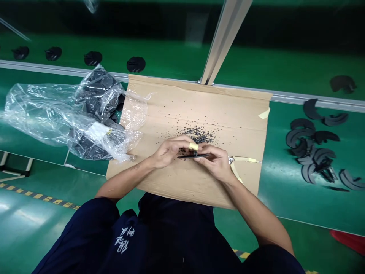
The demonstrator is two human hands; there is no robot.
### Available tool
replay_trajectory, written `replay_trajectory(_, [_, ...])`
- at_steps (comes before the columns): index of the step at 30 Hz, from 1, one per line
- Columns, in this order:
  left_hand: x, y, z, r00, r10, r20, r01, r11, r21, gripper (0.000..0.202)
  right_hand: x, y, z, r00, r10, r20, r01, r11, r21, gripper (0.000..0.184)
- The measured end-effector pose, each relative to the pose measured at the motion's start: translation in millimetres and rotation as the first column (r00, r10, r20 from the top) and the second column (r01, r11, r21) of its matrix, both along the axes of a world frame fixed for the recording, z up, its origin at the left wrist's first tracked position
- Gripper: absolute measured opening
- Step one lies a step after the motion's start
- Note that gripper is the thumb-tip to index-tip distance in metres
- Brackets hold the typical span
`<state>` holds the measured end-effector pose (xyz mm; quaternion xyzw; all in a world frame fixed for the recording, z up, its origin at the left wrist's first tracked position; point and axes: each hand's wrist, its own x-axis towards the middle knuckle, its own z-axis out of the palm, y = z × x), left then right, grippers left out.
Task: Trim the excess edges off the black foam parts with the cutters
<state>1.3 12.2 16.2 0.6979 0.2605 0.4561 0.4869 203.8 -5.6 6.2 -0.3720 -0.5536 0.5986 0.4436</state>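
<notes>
A thin dark disc-like part [189,156], seen nearly edge-on, is between my two hands above the cardboard. My right hand [216,163] pinches its right end between thumb and fingers. My left hand [170,151] is closed at its left side, fingers reaching over its top; yellow tape wraps one fingertip. A small black nub sticks up from the part under the fingers. Beyond my hands, many tiny black bits [201,135] are scattered on the cardboard sheet [171,186]. Cutting pliers with pale yellow handles [236,171] lie right beside my right hand, their jaws partly hidden.
On the left, a clear plastic bag [42,110] holds dark parts. Several curved black pieces [322,156] lie on the green table at right. Round black parts [136,64] line the back ledge, near a metal upright [225,42].
</notes>
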Motion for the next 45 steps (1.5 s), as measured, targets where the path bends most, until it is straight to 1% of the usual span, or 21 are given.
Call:
replay_trajectory(2, [-1,1,2.8,1.000,-0.021,0.019,0.022,0.997,-0.078,0.036,0,1,1.8,0.997,0.067,-0.031,-0.068,0.998,-0.014,0.030])
replay_trajectory(4, [-1,1,3.7,1.000,-0.016,0.025,0.018,0.994,-0.108,0.024,0,1,4.2,0.995,0.091,-0.031,-0.092,0.996,-0.012,0.031])
replay_trajectory(7, [0,1,3.0,0.999,-0.005,0.033,0.010,0.988,-0.156,0.028,0,2,6.0,0.999,0.032,-0.016,-0.032,0.999,0.021,0.037])
replay_trajectory(10, [0,-1,3.5,0.999,-0.021,0.027,0.026,0.985,-0.172,0.029,3,2,5.0,1.000,0.001,0.016,-0.003,0.993,0.119,0.028])
replay_trajectory(15, [-2,-4,6.4,0.997,-0.083,0.003,0.082,0.986,-0.143,0.023,9,2,3.1,0.996,0.008,0.091,-0.031,0.967,0.253,0.021])
replay_trajectory(18, [0,-3,4.0,0.999,-0.041,0.020,0.043,0.991,-0.130,0.017,9,2,3.8,0.992,-0.050,0.114,0.009,0.943,0.331,0.016])
replay_trajectory(20, [3,-1,0.3,0.999,0.015,0.046,-0.007,0.983,-0.184,0.026,6,3,5.5,0.978,-0.162,0.129,0.099,0.913,0.396,0.011])
replay_trajectory(23, [7,-1,-6.2,0.996,0.019,0.090,0.008,0.956,-0.294,0.054,2,5,11.1,0.920,-0.356,0.166,0.248,0.855,0.456,0.009])
replay_trajectory(25, [10,-5,-10.3,0.996,0.054,0.065,-0.030,0.946,-0.324,0.058,7,5,17.2,0.900,-0.360,0.244,0.217,0.857,0.467,0.012])
replay_trajectory(27, [12,-9,-13.6,0.989,0.150,-0.005,-0.144,0.935,-0.324,0.050,21,1,24.1,0.878,-0.263,0.399,0.054,0.884,0.465,0.018])
replay_trajectory(28, [12,-11,-14.8,0.979,0.202,-0.034,-0.202,0.925,-0.320,0.045,32,-3,27.2,0.840,-0.216,0.498,-0.041,0.889,0.455,0.026])
replay_trajectory(29, [13,-12,-15.4,0.969,0.240,-0.049,-0.243,0.917,-0.315,0.041,45,-10,29.7,0.776,-0.194,0.600,-0.120,0.888,0.443,0.037])
replay_trajectory(31, [13,-13,-15.3,0.961,0.272,-0.047,-0.273,0.916,-0.293,0.040,73,-25,31.5,0.587,-0.228,0.777,-0.206,0.886,0.416,0.057])
replay_trajectory(32, [13,-12,-14.6,0.962,0.269,-0.042,-0.270,0.923,-0.275,0.039,86,-33,30.8,0.477,-0.265,0.838,-0.214,0.890,0.403,0.063])
replay_trajectory(34, [12,-10,-12.8,0.970,0.242,-0.027,-0.242,0.942,-0.231,0.036,108,-46,27.1,0.289,-0.296,0.910,-0.227,0.903,0.366,0.062])
replay_trajectory(35, [12,-9,-11.9,0.974,0.226,-0.018,-0.225,0.953,-0.205,0.034,115,-51,25.2,0.227,-0.297,0.927,-0.223,0.911,0.346,0.058])
replay_trajectory(36, [13,-8,-11.3,0.977,0.213,-0.008,-0.211,0.960,-0.184,0.033,119,-54,24.1,0.192,-0.298,0.935,-0.214,0.917,0.336,0.054])
replay_trajectory(37, [13,-7,-11.0,0.979,0.204,0.001,-0.201,0.965,-0.169,0.032,120,-56,24.2,0.184,-0.299,0.936,-0.200,0.921,0.333,0.050])
replay_trajectory(39, [14,-8,-11.3,0.980,0.197,0.020,-0.191,0.969,-0.157,0.031,115,-56,28.8,0.245,-0.309,0.919,-0.171,0.919,0.354,0.044])
replay_trajectory(43, [14,-10,-12.9,0.981,0.182,0.072,-0.175,0.981,-0.087,0.026,89,-45,48.3,0.508,-0.289,0.811,-0.163,0.893,0.420,0.036])
replay_trajectory(45, [13,-9,-12.7,0.984,0.156,0.086,-0.153,0.987,-0.038,0.024,76,-37,56.3,0.597,-0.261,0.758,-0.191,0.872,0.451,0.033])
